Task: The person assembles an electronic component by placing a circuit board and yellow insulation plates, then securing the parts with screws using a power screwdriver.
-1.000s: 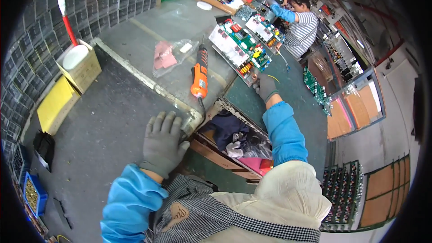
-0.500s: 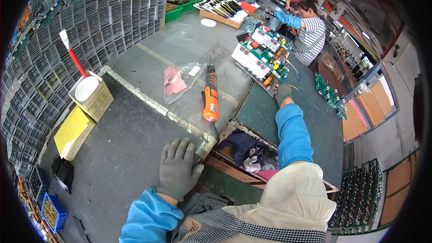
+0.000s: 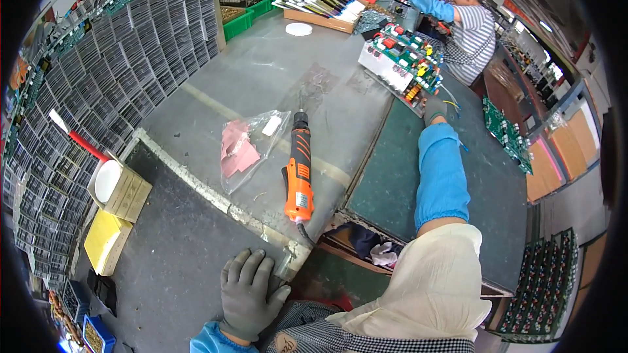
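Observation:
My left hand (image 3: 252, 291), in a grey glove, lies flat with its fingers spread on the dark mat near the bench edge. At the end of my outstretched right arm, my gloved right hand (image 3: 435, 108) grips the near end of a green circuit board (image 3: 409, 59). White heat-sink blocks, coils and loose wires are fitted to this board. Its fingertips are partly hidden. Between my hands, an orange and black electric screwdriver (image 3: 299, 176) lies on the bench, its bit pointing away. Left of it is a clear plastic bag (image 3: 258, 144) with pink pieces inside.
Stacked grey metal pieces (image 3: 131, 59) line the left side. A box (image 3: 127, 189) holds a red-handled brush; a yellow block (image 3: 104, 238) stands beside it. An open drawer (image 3: 363, 242) holds cloth. More green boards (image 3: 504, 131) lie at right. A co-worker (image 3: 471, 36) sits beyond.
My right arm reaches farther out, and the circuit board appears farther away to the right. My left hand stays flat on the mat. The whole view has shifted slightly.

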A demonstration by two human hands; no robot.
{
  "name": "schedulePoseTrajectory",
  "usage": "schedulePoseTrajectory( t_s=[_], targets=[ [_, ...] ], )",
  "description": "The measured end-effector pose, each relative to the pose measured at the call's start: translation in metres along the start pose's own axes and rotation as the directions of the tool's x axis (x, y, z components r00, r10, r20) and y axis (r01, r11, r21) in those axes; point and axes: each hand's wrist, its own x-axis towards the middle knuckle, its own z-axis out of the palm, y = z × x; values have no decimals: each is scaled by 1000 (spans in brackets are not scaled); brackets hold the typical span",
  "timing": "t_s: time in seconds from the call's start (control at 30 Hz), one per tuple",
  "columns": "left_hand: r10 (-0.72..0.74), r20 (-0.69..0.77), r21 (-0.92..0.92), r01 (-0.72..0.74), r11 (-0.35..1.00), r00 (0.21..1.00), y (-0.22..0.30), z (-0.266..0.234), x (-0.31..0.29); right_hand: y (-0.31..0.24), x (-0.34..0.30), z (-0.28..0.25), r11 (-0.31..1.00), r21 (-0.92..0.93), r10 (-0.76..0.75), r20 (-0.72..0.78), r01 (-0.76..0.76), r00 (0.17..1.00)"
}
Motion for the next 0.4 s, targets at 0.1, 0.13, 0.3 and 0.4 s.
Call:
schedulePoseTrajectory(
  t_s=[0.1,0.13,0.3,0.4],
  targets=[
    [26,-39,-56,-29,998,999,-3,-3,-2,32,57,-23,839,482,298,-20,-252,954],
    [-42,-5,32,42,999,999,-2,-7,-2,-39,37,9,631,706,363,97,-321,927],
    [-13,1,20,13,1000,1000,-2,-4,3,7,41,-11,512,827,379,27,-234,925],
    [-17,-11,32,18,999,1000,-2,-2,2,-5,41,-19,228,890,408,281,-396,868]
  ],
)
